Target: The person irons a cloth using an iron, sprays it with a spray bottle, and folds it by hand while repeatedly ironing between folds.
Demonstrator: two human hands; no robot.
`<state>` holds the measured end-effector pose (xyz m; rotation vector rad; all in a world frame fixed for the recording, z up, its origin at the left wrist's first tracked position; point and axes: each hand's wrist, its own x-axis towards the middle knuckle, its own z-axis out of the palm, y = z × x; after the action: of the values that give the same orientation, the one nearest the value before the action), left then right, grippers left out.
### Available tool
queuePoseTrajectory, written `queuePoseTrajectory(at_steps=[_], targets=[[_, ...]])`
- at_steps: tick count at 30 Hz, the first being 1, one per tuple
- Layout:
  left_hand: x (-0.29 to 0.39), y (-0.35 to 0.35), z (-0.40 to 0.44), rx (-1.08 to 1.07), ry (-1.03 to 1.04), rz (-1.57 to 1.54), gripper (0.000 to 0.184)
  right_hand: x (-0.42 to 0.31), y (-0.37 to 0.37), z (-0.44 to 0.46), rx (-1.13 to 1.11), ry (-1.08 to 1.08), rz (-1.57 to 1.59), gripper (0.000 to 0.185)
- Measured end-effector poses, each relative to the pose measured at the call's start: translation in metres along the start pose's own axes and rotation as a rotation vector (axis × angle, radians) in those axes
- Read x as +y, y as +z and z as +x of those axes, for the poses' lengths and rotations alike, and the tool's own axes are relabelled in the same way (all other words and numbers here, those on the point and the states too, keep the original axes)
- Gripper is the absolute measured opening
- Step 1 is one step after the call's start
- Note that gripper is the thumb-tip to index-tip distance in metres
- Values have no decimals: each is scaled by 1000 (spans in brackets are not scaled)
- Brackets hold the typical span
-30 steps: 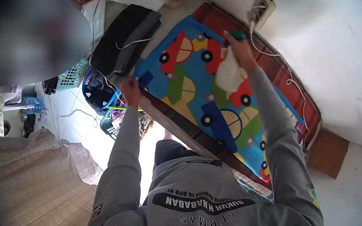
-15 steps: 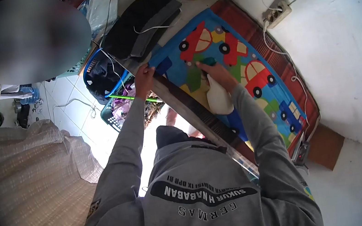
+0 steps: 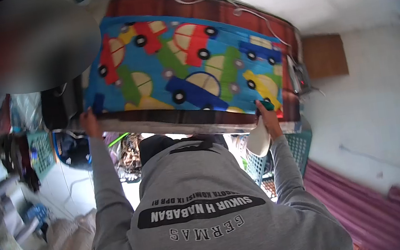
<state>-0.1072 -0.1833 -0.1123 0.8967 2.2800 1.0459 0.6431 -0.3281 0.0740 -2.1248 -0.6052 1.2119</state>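
A blue cloth (image 3: pixel 158 83) printed with colourful cars lies spread over a padded table. At its near left corner, my left hand (image 3: pixel 90 123) pinches the cloth's edge between closed fingers. My right hand (image 3: pixel 270 119) grips a spray bottle (image 3: pixel 258 141) by its green head. The white body of the bottle hangs tilted in front of the table's near edge, close to the cloth's right end.
A grey device (image 3: pixel 300 77) with a red light sits at the table's right end. Behind the cloth runs a white cable (image 3: pixel 261 16). Below stand green baskets (image 3: pixel 299 148), and a purple curtain (image 3: pixel 353 195) hangs at right. Dark folded fabric (image 3: pixel 60 107) lies at left.
The view has turned and shifted toward the table's right end. My right hand has carried the spray bottle from over the cloth's middle to its near right end. My left hand stays at the near left corner.
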Motion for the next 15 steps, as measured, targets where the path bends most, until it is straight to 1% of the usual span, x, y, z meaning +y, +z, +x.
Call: queuePoseTrajectory(at_steps=[1, 3, 4, 6, 7, 8, 9, 10, 11, 12, 13, 15], targets=[[20, -12, -9, -60, -18, -44, 40, 21, -32, 6, 44, 12, 19, 39], [30, -11, -18, -75, -145, -294, 34, 46, -73, 11, 143, -63, 231, 40], [33, -12, -19, -101, -130, -295, 34, 40, -83, 4, 263, -32, 270, 39], [37, -17, -18, -105, -198, -319, 33, 30, -92, 5, 269, -49, 281, 40], [46, -16, -21, -108, -187, -317, 33, 27, -93, 15, 251, -71, 278, 41], [52, -16, -26, -104, -203, -277, 33, 32, -87, 41, 298, -5, 254, 44], [58, -19, -29, -95, -221, -237, 32, 22, -73, 50, 289, -8, 263, 44], [58, -20, -28, -79, -213, -236, 32, 5, -49, 53, 188, -2, 268, 46], [46, -16, -23, -90, -201, -271, 33, -17, -20, 54, 78, 2, 270, 47], [34, -13, -18, -101, -189, -305, 33, -40, 11, 52, 45, -5, 274, 47], [21, -14, -13, -82, -165, -290, 33, -65, 45, 48, -34, -15, 252, 48], [-6, -5, 0, 15, -44, -108, 32, -106, 119, 39, -161, -33, 230, 49]])
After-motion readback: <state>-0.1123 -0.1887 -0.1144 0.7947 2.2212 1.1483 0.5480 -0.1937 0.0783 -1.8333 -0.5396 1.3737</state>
